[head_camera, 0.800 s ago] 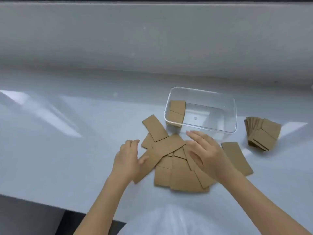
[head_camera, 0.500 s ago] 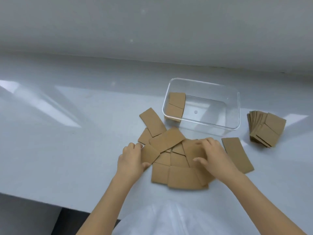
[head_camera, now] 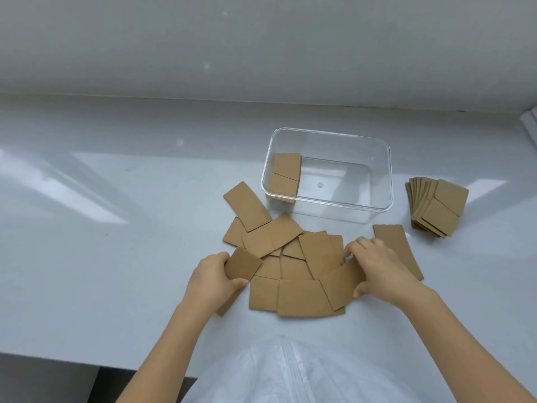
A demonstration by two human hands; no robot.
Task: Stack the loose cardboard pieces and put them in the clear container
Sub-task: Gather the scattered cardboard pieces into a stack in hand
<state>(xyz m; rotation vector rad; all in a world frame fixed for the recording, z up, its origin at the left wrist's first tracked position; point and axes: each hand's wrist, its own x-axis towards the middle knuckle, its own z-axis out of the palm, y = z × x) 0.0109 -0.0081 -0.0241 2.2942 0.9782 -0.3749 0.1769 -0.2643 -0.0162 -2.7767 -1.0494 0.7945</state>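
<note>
cardboard pieces (head_camera: 293, 266) lay fanned in a loose overlapping heap on the white table (head_camera: 116, 228), just in front of the clear container (head_camera: 377, 181), which already held a few pieces upright at its left end. left hand (head_camera: 212, 282) pinched one piece (head_camera: 242, 264) between thumb and fingers, likely to start a stack. right hand (head_camera: 377, 271) gripped another piece (head_camera: 341, 283) at the heap's right edge. a fanned pile (head_camera: 436, 210) waited apart, right of the container.

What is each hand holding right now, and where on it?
Left hand pinches one cardboard piece by its near-left end. Right hand grips another cardboard piece by its right end, thumb on the near edge.
</note>
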